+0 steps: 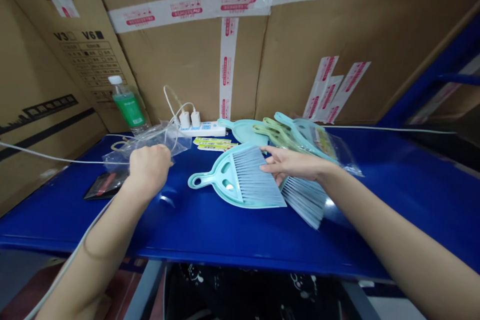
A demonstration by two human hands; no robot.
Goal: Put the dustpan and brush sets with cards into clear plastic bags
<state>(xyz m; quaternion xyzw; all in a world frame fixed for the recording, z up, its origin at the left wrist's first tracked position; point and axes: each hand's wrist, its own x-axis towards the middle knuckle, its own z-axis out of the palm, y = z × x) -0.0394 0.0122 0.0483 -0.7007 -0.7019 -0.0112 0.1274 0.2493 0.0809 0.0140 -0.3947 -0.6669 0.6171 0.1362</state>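
Note:
My left hand (150, 167) is closed in a fist against a crumpled clear plastic bag (178, 137), apparently gripping it. To its right, a light-blue hand brush (249, 172) lies over a matching dustpan (225, 192), handles pointing left. My right hand (288, 162) has its fingers curled at the right end of this set, touching the bristles; the far side of the grip is hidden. Below that hand fan out the grey-blue bristles of a second brush (305, 200), its upper part covered by the hand.
Behind lie green brushes (279, 135), another blue dustpan (249, 131) and a plastic-wrapped set (330, 145). A power strip (208, 130) with plugged-in chargers, yellow-green packets (213, 146) and a bottle (129, 110) stand toward the back. Large cardboard boxes (187, 60) wall the blue table (210, 235).

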